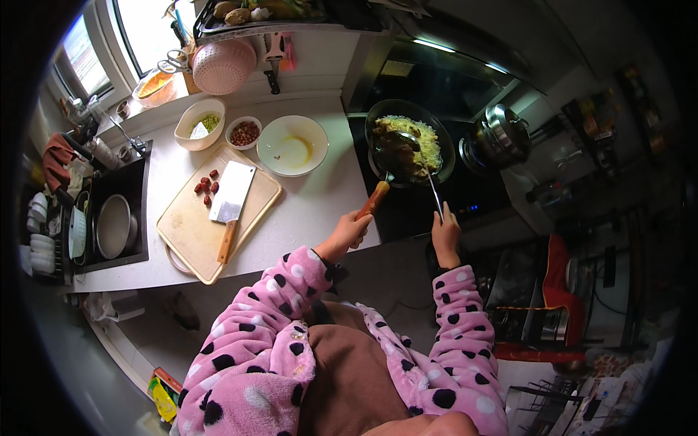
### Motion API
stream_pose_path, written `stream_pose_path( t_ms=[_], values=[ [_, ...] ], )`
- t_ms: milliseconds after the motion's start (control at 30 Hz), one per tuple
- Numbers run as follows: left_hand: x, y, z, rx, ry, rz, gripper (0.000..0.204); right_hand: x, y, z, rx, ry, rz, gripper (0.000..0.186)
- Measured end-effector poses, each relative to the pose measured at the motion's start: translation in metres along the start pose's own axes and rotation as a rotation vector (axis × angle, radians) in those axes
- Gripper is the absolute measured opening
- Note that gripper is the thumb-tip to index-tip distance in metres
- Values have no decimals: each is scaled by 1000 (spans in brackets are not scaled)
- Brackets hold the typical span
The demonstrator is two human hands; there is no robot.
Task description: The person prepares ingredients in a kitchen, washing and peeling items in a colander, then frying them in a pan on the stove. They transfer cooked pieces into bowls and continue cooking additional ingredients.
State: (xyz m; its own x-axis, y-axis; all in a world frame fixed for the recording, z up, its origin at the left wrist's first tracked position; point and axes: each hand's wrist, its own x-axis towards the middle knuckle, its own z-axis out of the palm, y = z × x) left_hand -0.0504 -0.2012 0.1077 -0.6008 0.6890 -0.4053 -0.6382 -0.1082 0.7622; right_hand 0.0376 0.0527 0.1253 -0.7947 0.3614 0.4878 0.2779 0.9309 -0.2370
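A dark wok [445, 125] on the stove holds pale shredded food [414, 131] with browner pieces among it. My left hand [350, 231] is wrapped round the wooden handle of a spatula [374, 198]. Its dark head reaches into the wok and lies over part of the food. My right hand [446, 231] grips a thin, straight utensil [435, 190], pale and shiny, whose far end meets the food at the wok's near side. Whether it is one stick or a pair of chopsticks is too fine to tell.
Left of the stove, a cleaver [233, 192] and several red dates [206, 187] lie on a cutting board [178, 221]. Behind are a large white bowl [293, 145], a small bowl of reddish nuts [243, 134] and a bowl of chopped greens [200, 125]. A lidded pot [502, 136] stands right of the wok.
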Motion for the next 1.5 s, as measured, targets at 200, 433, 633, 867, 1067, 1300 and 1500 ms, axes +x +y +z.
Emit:
stream_pose_path(
  t_ms=[200, 433, 633, 867, 1067, 1300, 1500],
  values=[
    [0, 0, 1, -23, -2, -16, 15, 14, 17, 0, 98, 63, 187, 35],
    [-4, 4, 2, 24, -16, -4, 14, 52, 19, 26, 3, -109, 283, 37],
    [-3, 6, 3, 28, -27, -16, 14, 64, 0, 46, 59, -195, 160, 38],
    [-1, 0, 3, -2, -20, 6, 15, 34, -2, 11, -69, -193, -29, 39],
    [7, -5, 8, -7, 8, -8, 18, 14, -7, -40, -85, -102, -32, 39],
    [7, -9, 11, 0, 22, -19, 19, 13, -21, -67, -271, -324, -11, 38],
    [4, -8, 12, 36, 18, 2, 20, 43, -14, -24, -361, -354, 41, 37]
  ],
)
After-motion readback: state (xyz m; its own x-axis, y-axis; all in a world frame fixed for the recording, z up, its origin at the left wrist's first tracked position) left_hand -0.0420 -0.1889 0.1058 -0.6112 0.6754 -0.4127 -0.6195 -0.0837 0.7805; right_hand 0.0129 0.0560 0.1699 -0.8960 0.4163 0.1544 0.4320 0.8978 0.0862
